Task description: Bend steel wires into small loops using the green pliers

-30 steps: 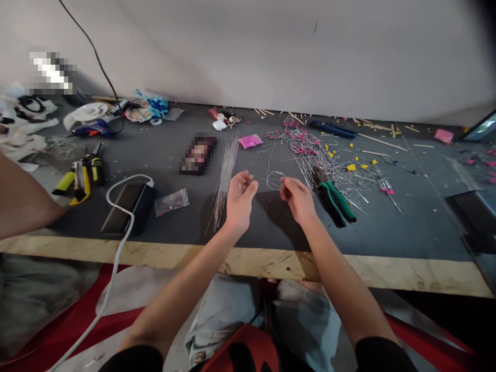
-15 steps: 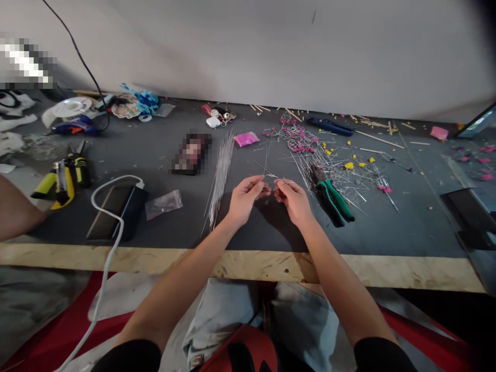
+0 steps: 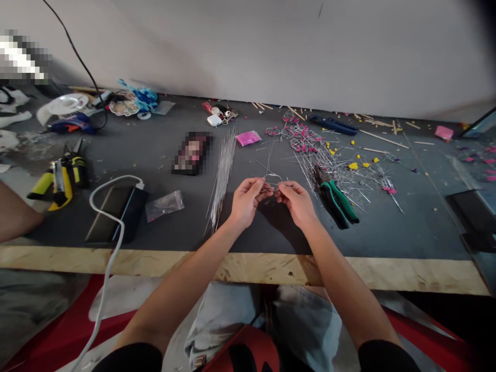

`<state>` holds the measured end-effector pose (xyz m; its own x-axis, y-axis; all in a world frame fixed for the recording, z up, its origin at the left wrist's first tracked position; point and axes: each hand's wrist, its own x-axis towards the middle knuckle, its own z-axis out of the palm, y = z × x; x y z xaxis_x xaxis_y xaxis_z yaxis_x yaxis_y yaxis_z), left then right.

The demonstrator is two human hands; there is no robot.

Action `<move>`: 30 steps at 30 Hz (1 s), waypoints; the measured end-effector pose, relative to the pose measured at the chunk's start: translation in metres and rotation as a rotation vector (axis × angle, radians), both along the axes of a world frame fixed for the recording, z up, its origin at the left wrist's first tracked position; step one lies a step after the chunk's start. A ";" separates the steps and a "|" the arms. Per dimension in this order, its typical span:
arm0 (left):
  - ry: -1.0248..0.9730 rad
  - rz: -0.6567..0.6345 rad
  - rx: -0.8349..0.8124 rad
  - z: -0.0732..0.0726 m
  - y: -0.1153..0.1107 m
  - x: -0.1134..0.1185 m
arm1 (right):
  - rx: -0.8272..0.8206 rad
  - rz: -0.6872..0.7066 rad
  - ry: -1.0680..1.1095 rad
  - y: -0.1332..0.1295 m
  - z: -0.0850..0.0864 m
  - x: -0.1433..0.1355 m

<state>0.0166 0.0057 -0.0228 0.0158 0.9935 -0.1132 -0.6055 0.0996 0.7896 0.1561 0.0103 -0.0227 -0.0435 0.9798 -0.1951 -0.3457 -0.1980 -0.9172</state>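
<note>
Between my two hands is a thin silvery wire, bent into a loop with ends sticking out. My left hand pinches its left side between thumb and fingers. At the right side, my right hand pinches the same wire, the fingertips close to those of the left. Left of my hands lies a bundle of straight wires. Green-and-black pliers rest on the table just right of my right hand. Behind them is a tangled pile of wire pieces with pink beads.
A pink packet lies beyond my hands. To the left are a clear plastic bag, a power bank with a white cable, and yellow-black cutters. Yellow pieces lie right. Another person's arm rests at far left.
The wire loop between my hands looks rounder and more open now. Both hands keep their pinch, almost in the same place. The whole view has shifted slightly.
</note>
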 end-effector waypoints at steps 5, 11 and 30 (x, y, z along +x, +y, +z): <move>-0.005 -0.017 -0.010 0.002 -0.001 0.001 | 0.022 -0.001 -0.053 -0.001 -0.001 -0.002; -0.020 -0.011 -0.041 0.001 0.000 0.002 | 0.048 -0.024 -0.054 -0.001 -0.001 -0.002; 0.063 0.005 -0.042 0.001 -0.001 0.002 | 0.076 -0.058 -0.151 -0.003 0.001 -0.005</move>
<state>0.0181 0.0049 -0.0217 0.0021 0.9879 -0.1549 -0.5556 0.1299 0.8212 0.1511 0.0069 -0.0217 0.0377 0.9920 -0.1202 -0.2116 -0.1096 -0.9712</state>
